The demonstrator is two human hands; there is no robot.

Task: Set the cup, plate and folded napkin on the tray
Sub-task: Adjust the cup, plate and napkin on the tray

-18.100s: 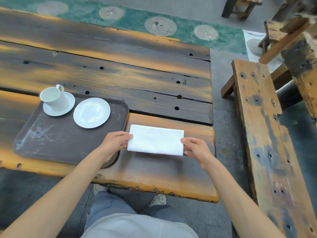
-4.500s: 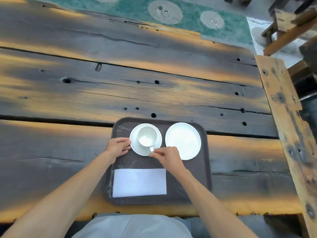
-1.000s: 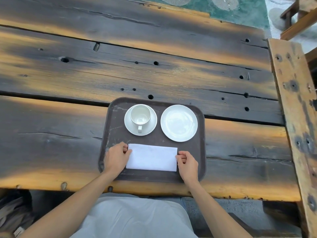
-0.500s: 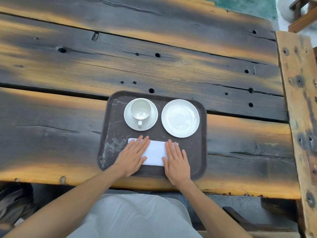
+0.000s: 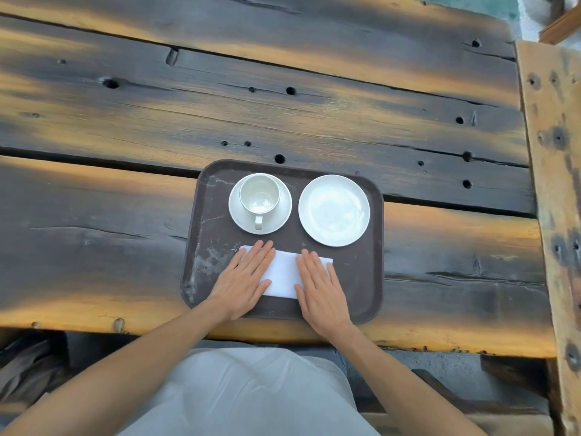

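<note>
A dark brown tray [image 5: 371, 278] lies at the near edge of the wooden table. On its far left a white cup [image 5: 259, 195] stands upright on a saucer [image 5: 283, 215], handle toward me. To the right of it lies a white plate [image 5: 334, 210]. A folded white napkin [image 5: 283, 272] lies flat on the tray's near half. My left hand [image 5: 243, 280] rests flat on the napkin's left end, fingers spread. My right hand [image 5: 320, 286] lies flat on its right end. Both palms cover most of the napkin.
The table [image 5: 283, 99] is made of dark, burnt-looking planks with holes and gaps. A rough wooden bench [image 5: 556, 184] runs along the right side. My lap in light clothing is below the table edge.
My hands went from holding the napkin's ends to lying flat on top of it. In the last half second they stayed put; the view shifted slightly.
</note>
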